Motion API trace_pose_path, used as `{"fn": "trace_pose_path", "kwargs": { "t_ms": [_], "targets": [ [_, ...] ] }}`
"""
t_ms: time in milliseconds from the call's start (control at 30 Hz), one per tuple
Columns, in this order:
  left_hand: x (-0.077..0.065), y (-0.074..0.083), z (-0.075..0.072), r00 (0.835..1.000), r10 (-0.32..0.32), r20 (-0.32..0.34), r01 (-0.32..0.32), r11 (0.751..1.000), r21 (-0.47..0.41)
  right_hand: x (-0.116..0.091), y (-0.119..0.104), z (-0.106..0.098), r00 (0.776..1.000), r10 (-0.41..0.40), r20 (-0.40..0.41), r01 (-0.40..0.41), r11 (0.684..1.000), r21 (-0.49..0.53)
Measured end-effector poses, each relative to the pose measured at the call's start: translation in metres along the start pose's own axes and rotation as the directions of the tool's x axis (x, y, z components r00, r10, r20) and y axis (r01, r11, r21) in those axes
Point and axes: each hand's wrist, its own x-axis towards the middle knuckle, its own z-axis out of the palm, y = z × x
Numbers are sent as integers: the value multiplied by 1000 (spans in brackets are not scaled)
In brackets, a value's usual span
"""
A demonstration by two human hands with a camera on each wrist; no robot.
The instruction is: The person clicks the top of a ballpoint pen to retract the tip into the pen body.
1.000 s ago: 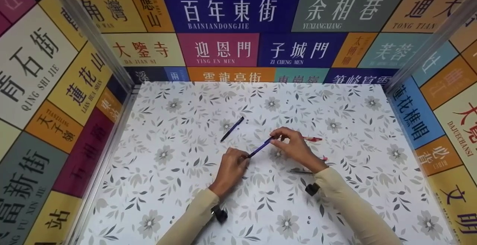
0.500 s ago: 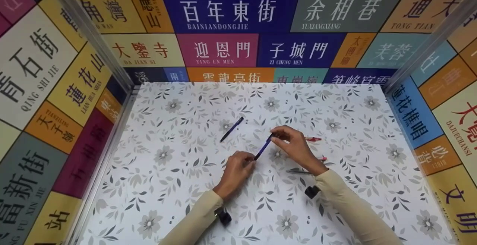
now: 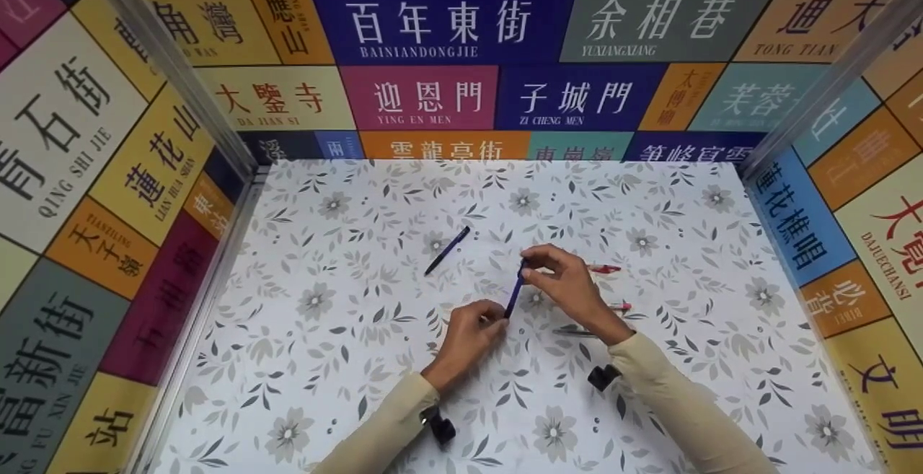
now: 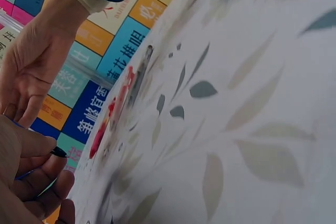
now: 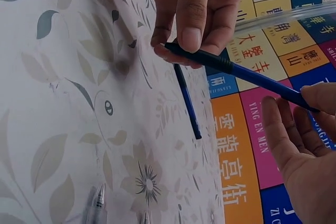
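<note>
Both hands hold one blue pen (image 3: 515, 291) with black ends over the patterned cloth. My left hand (image 3: 470, 333) pinches its lower end; in the left wrist view a dark pen tip (image 4: 59, 152) pokes out past the fingers of that hand. At the upper end, thumb and fingers of my right hand (image 3: 566, 283) grip the pen. Seen from the right wrist, the black grip section (image 5: 202, 59) lies under the left thumb, while the right hand (image 5: 304, 156) has the blue barrel's other end. A second blue pen (image 3: 447, 250) lies on the cloth, left of the hands.
Beyond the right hand lie a red pen (image 3: 606, 269), another red-ended pen (image 3: 621, 306) and a greyish pen (image 3: 573, 331), partly covered by hand and wrist. Colourful panels with printed characters (image 3: 447, 27) wall the white flowered tabletop (image 3: 375, 395) on three sides.
My left hand has moved right and slightly toward me, swinging the pen from a slant to nearly upright in the head view. The right hand has stayed almost in place.
</note>
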Motion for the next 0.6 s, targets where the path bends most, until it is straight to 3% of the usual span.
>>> {"fn": "trace_pose_path", "kwargs": {
  "t_ms": [267, 600],
  "targets": [
    [-2, 13, 5, 980, -189, 66, 197, 970, -143, -1, -6, 3, 999, 3, 41, -3, 1000, -1],
    [-2, 22, 5, 945, -269, 184, 315, 898, -308, -3, -14, 6, 998, 40, 40, -41, 999, 5]
  ]
}}
